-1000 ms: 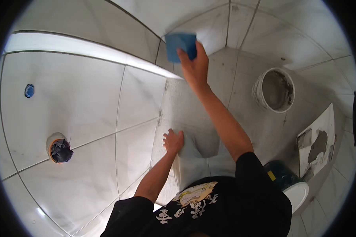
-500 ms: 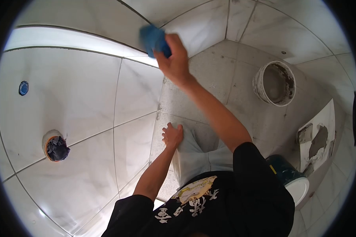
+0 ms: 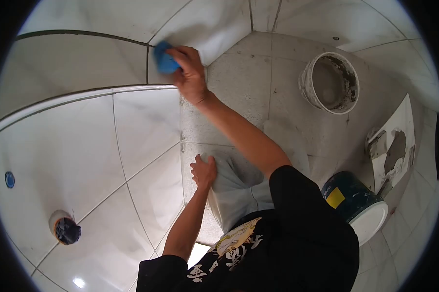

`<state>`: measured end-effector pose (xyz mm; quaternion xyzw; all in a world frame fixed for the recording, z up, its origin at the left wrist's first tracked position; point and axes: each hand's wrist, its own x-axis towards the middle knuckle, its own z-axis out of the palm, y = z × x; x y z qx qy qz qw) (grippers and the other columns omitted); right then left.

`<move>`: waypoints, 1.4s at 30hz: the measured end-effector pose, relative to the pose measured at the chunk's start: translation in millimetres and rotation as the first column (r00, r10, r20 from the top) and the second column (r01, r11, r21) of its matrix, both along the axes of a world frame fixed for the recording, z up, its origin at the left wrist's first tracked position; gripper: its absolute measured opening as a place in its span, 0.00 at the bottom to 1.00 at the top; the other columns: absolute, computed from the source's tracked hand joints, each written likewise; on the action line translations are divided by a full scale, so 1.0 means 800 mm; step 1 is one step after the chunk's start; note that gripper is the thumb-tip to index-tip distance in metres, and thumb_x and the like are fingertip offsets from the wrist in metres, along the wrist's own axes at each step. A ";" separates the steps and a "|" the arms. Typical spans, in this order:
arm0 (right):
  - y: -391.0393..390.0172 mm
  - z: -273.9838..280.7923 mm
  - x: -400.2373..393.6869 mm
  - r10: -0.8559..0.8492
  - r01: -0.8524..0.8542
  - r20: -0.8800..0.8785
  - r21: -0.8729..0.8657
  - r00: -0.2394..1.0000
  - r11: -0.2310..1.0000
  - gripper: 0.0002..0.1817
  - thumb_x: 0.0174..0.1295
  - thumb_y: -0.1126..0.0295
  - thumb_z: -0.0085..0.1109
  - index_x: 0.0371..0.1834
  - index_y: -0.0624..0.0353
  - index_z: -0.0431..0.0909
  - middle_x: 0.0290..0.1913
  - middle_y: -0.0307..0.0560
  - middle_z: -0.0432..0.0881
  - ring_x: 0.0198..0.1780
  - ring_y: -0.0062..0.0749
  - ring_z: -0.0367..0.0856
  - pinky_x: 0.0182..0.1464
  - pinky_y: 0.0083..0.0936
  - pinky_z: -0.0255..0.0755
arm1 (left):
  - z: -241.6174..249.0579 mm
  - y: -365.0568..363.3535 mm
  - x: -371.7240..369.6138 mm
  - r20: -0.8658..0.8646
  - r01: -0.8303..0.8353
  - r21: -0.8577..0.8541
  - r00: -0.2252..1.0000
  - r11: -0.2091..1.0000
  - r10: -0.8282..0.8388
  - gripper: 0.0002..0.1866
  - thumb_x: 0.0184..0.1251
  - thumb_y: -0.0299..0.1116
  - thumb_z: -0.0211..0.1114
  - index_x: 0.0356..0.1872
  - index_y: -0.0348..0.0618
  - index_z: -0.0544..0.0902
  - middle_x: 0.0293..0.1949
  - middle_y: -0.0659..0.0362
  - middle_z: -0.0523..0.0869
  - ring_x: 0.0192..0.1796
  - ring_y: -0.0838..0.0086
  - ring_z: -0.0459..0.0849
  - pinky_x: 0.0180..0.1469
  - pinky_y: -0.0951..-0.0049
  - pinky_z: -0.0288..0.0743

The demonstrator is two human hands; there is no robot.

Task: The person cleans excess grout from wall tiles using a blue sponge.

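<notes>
My right hand (image 3: pixel 191 73) is closed around a blue sponge (image 3: pixel 165 57), somewhat blurred. The sponge is against the white marbled wall tile (image 3: pixel 102 58), near a dark joint and above a pale ledge (image 3: pixel 83 95). On my bent knee, in light trousers (image 3: pixel 231 194), rests my left hand (image 3: pixel 203 171) with its fingers apart and nothing in it.
A white bucket (image 3: pixel 304 87) of grey mix stands on the floor tiles (image 3: pixel 239 87). At the right, a white board (image 3: pixel 409 141) smeared with mortar lies beside a dark green bucket (image 3: pixel 348 194). A stuffed pipe opening (image 3: pixel 66 229) and blue plug (image 3: pixel 9 180) sit in the left wall.
The view has shifted, bringing more of the upper left wall into sight. My right hand has moved the sponge across the tile toward the wall corner. My left hand stays on the knee.
</notes>
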<state>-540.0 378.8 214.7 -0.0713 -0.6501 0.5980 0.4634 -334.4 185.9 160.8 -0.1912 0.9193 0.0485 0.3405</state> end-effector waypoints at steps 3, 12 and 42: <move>-0.010 -0.144 -0.013 -0.133 0.135 0.170 -0.001 0.976 0.991 0.29 0.48 0.92 0.51 0.54 0.58 0.83 0.53 0.53 0.80 0.54 0.46 0.79 0.57 0.34 0.75 | 0.001 0.003 -0.005 0.003 0.007 -0.014 1.000 1.000 -0.007 0.39 0.66 0.54 0.57 0.74 0.41 0.67 0.66 0.35 0.71 0.67 0.38 0.72 0.69 0.42 0.65; 0.021 -0.195 0.010 0.014 0.420 0.776 -0.357 0.630 0.834 0.17 0.58 0.69 0.61 0.48 0.68 0.81 0.49 0.65 0.82 0.55 0.62 0.79 0.60 0.46 0.73 | -0.002 -0.011 -0.011 0.043 0.003 -0.004 0.999 1.000 -0.003 0.38 0.66 0.55 0.57 0.73 0.43 0.68 0.65 0.35 0.72 0.67 0.39 0.73 0.68 0.43 0.66; -0.011 -0.101 -0.018 0.151 0.281 0.620 -0.542 0.770 0.792 0.14 0.58 0.70 0.60 0.46 0.64 0.77 0.33 0.58 0.84 0.39 0.52 0.86 0.47 0.40 0.78 | -0.011 -0.010 -0.022 0.053 0.031 -0.009 0.998 0.999 -0.030 0.37 0.67 0.54 0.57 0.73 0.44 0.68 0.65 0.37 0.73 0.66 0.41 0.74 0.68 0.45 0.67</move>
